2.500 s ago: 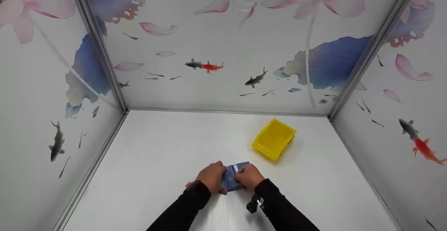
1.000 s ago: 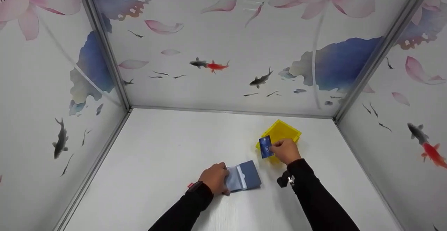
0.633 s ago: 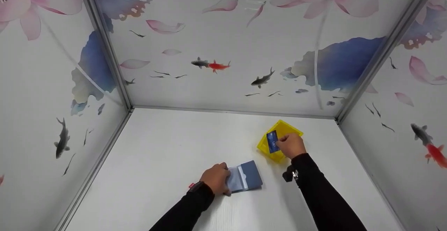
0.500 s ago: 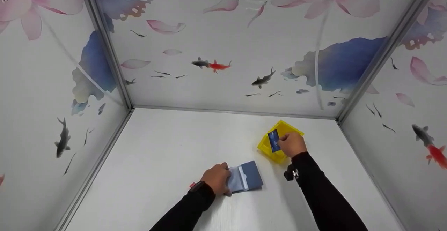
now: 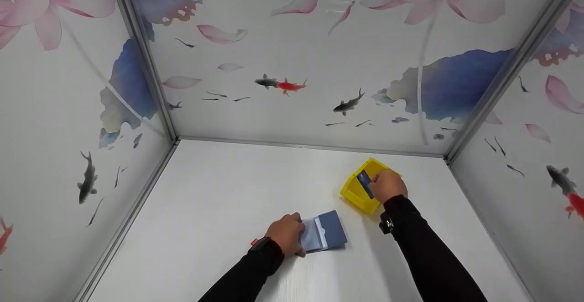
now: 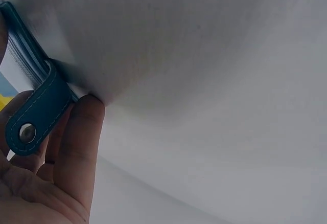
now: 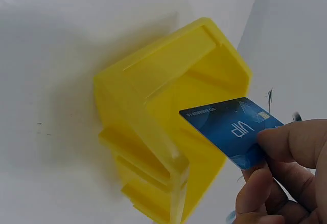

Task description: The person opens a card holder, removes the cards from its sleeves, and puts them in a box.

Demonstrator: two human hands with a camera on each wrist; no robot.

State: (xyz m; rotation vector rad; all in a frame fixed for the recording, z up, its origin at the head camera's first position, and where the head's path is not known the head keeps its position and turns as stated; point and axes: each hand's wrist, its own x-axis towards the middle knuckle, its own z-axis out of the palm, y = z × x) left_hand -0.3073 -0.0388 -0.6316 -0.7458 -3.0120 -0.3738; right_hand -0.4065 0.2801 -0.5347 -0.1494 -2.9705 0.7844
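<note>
Head view, right hand: the right hand (image 5: 388, 185) is above the yellow bin (image 7: 148, 124), thumb and forefinger closed in a pinch with the other fingers bent beneath.
Blue card: the card (image 7: 225, 127) is caught by one end in that pinch and juts out ahead of the fingertips, over the bin's hollow; the right wrist view shows VIP printed on it. Whether its far edge touches the bin I cannot tell.
Yellow bin: under and just ahead of the right hand, which hides part of its rim; it stands on the white table (image 5: 242, 183), well apart from the left hand.
Left hand: the left hand (image 5: 285, 234) grips one end of the card holder, fingers bent around it.
Card holder: the blue card holder (image 5: 335, 229) lies unfolded to the right of the left hand, with the clear sleeve (image 5: 311, 236) nearest the fingers.
Strap: by the left fingers, the strap (image 6: 41, 114) sticks out with its snap (image 6: 27, 133) unfastened.
Done so far: the card is outside the holder and over the bin, so I judge the transfer nearly complete.
Left: the card has not been let go, and the holder is not folded shut. Whether other cards sit inside it, I cannot tell.
</note>
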